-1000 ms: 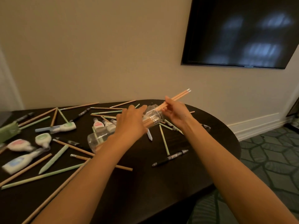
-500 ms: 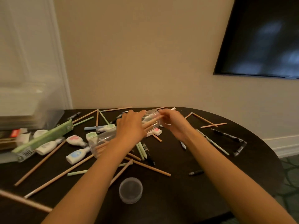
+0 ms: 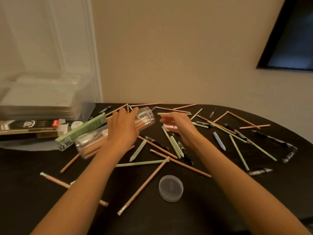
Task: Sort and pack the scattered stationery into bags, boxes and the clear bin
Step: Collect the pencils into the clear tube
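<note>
Nearest, a round clear lid (image 3: pixel 171 188) lies on the dark tabletop (image 3: pixel 254 200) among scattered pencils (image 3: pixel 143 186). Beyond it, the left hand (image 3: pixel 122 131) grips a clear jar (image 3: pixel 146 116) that lies on its side, part-filled with pencils. The right hand (image 3: pixel 179 123) hovers with loosely spread fingers over a pink item (image 3: pixel 169 127). The bin (image 3: pixel 42 92) stands far left.

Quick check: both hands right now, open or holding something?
Left hand: grips the clear pencil jar.
Right hand: open, fingers relaxed, holding nothing.
</note>
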A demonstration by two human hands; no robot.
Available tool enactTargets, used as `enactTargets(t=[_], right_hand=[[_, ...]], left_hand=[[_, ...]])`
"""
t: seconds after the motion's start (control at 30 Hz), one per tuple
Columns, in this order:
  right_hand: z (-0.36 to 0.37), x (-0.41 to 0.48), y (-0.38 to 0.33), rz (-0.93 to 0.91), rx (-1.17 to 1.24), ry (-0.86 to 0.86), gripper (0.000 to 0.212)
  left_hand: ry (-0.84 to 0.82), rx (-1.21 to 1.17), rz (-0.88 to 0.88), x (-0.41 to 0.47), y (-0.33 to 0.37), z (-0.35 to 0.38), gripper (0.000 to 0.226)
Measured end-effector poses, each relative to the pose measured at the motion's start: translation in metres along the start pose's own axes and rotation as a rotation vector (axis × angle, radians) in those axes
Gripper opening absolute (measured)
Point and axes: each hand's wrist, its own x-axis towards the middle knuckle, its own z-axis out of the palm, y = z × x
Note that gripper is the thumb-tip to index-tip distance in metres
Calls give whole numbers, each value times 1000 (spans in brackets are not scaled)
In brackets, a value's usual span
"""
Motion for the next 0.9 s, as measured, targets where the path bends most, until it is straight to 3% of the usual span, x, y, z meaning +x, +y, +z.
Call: enactTargets(t=[0.13,0.33,0.47,0.7,0.9], right_hand=[[3,5,21,15,-576,-122,13],[19,7,38,0,-1050,-351,17],[21,11,41,-55,-1116,-361,18],[27,19,43,-264,-1071,-168,8],[36,28,52,-214,-1158,-240,23]], left_hand=[[-25,49,-84,1,-14,11,77],[18,15,-137,4,-14,32,81],[72,38,-100,1,-9,47,78],[127,22,-101,3,-10,50,80],[110,34,-114,0,-14,52,79]])
